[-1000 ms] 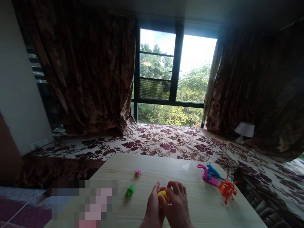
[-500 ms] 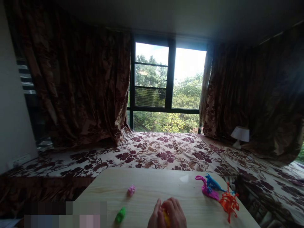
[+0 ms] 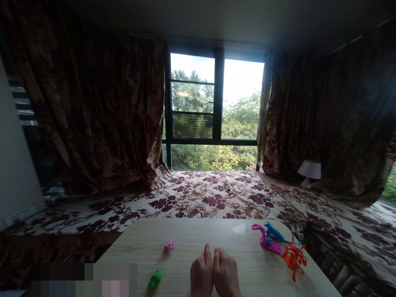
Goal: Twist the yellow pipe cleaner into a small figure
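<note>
My left hand (image 3: 201, 271) and my right hand (image 3: 225, 272) are pressed side by side over the pale wooden table (image 3: 136, 239), fingers curled in. A yellow lump of modelling clay showed between them half a second ago; now the hands hide it. To their left lie a small pink clay lump (image 3: 169, 246) and, nearer to me, a green clay lump (image 3: 155, 279). Over on the right side of the table are a magenta figure with a curved neck (image 3: 265, 240), a blue figure (image 3: 275, 233) and an orange figure with several thin limbs (image 3: 293, 259).
Beyond the table spreads a ledge covered in flowered cloth (image 3: 213, 200), below a window (image 3: 213, 111). Dark patterned curtains (image 3: 108, 115) hang at both sides. A small white lamp (image 3: 309, 170) stands on the ledge at right. A blurred patch covers the lower left corner.
My hands have turned and closed together side by side, so the yellow clay no longer shows. The view has shifted slightly. The clay pieces on the table stay where they were.
</note>
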Action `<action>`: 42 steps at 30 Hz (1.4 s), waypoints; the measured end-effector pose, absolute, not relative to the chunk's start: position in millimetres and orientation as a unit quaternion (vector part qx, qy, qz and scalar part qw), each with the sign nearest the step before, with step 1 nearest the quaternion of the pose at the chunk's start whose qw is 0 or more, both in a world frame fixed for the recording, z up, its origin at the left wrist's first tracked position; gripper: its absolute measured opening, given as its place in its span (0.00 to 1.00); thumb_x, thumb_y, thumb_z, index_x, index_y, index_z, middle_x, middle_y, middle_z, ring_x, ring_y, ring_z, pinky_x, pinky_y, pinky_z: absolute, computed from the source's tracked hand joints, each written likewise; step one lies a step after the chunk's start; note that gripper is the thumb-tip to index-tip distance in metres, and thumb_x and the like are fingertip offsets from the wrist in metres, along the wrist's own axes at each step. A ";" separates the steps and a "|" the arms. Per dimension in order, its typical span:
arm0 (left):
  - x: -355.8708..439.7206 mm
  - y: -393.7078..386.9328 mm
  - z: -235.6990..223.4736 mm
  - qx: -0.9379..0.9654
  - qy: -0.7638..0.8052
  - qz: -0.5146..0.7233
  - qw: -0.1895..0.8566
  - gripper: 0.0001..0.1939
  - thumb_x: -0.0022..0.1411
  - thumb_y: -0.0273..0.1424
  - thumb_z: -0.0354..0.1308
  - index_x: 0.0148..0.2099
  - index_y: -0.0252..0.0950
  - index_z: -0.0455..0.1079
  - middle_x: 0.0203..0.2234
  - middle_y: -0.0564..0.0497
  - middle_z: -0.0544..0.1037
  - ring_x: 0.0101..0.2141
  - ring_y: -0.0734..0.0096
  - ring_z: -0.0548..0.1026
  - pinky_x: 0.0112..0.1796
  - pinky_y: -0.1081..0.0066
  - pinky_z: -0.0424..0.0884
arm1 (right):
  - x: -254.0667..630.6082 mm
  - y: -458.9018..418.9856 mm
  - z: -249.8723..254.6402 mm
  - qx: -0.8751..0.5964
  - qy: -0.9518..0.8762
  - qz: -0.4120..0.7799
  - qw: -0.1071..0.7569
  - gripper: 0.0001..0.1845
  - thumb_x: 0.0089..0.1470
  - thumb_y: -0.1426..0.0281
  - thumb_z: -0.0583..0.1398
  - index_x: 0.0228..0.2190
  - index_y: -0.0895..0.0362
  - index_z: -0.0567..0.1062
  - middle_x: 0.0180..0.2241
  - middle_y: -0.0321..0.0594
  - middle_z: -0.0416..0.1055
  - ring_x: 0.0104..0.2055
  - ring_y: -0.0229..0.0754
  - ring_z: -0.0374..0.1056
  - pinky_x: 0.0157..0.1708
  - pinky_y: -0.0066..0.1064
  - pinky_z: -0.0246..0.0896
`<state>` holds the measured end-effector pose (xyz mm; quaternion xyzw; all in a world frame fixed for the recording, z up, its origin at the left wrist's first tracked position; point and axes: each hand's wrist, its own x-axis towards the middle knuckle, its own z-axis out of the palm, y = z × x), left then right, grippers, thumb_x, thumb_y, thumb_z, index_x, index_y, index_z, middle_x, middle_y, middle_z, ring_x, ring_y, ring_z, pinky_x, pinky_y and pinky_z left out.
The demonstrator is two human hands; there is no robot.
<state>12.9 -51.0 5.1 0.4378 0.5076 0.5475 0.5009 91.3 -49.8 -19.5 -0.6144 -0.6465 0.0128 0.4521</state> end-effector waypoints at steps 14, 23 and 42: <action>-32.5 -82.6 -54.1 0.788 0.561 0.252 0.025 0.21 0.56 0.36 0.49 0.51 0.37 0.66 0.50 0.41 0.69 0.51 0.53 0.64 0.49 0.55 0.56 | 136.9 -64.6 -16.0 -0.583 -0.723 -0.011 0.372 0.04 0.50 0.71 0.54 0.25 0.54 0.67 0.23 0.36 0.68 0.27 0.41 0.64 0.30 0.29 0.54; -30.7 -86.2 -81.2 0.812 0.525 0.199 -0.158 0.24 0.61 0.34 0.42 0.59 0.34 0.54 0.56 0.42 0.61 0.56 0.56 0.58 0.52 0.53 0.49 | 96.7 -28.0 -18.9 -0.587 -0.742 -0.008 0.323 0.09 0.51 0.76 0.52 0.32 0.59 0.73 0.45 0.48 0.68 0.52 0.49 0.58 0.49 0.41 0.53; -31.2 -73.3 -87.2 0.795 0.502 0.235 -0.247 0.27 0.54 0.27 0.47 0.57 0.31 0.58 0.51 0.42 0.69 0.51 0.56 0.62 0.54 0.54 0.38 | 87.2 11.8 -24.6 -0.616 -0.754 0.059 0.221 0.24 0.57 0.67 0.47 0.54 0.61 0.61 0.58 0.48 0.51 0.61 0.51 0.44 0.56 0.46 0.44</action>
